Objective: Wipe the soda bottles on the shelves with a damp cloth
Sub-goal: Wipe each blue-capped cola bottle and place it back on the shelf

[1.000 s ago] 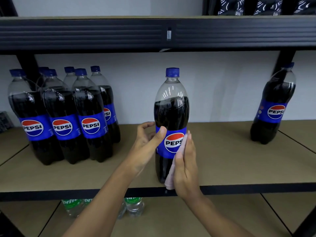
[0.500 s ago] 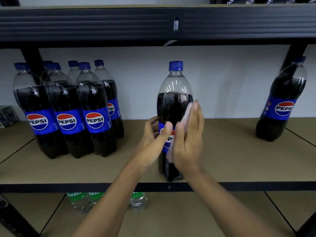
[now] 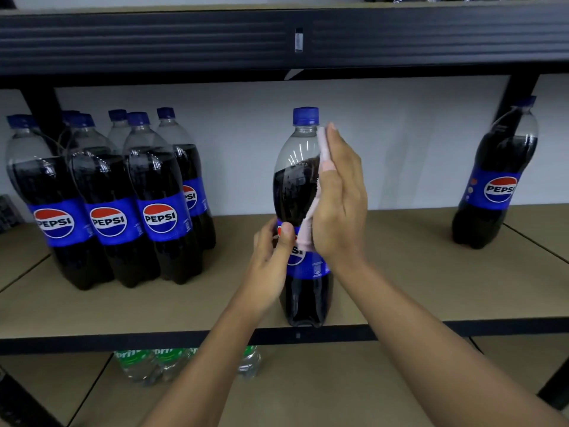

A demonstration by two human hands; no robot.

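A tall Pepsi bottle (image 3: 297,180) with a blue cap stands upright near the front edge of the middle shelf (image 3: 415,288). My left hand (image 3: 271,257) grips it at the blue label, thumb on the front. My right hand (image 3: 340,195) lies flat with straight fingers against the bottle's right side, pressing a pale pink cloth (image 3: 311,223) onto it; the fingertips reach up to the neck. Most of the cloth is hidden behind that palm.
Several Pepsi bottles (image 3: 107,198) stand grouped at the left of the shelf. One more Pepsi bottle (image 3: 495,180) stands at the right by a black upright. A dark upper shelf beam (image 3: 277,38) runs overhead. Green-labelled bottles (image 3: 154,362) sit on the lower shelf.
My right hand has slid the cloth upward along the bottle, from the label to the shoulder and neck. My left hand has kept its grip at the label.
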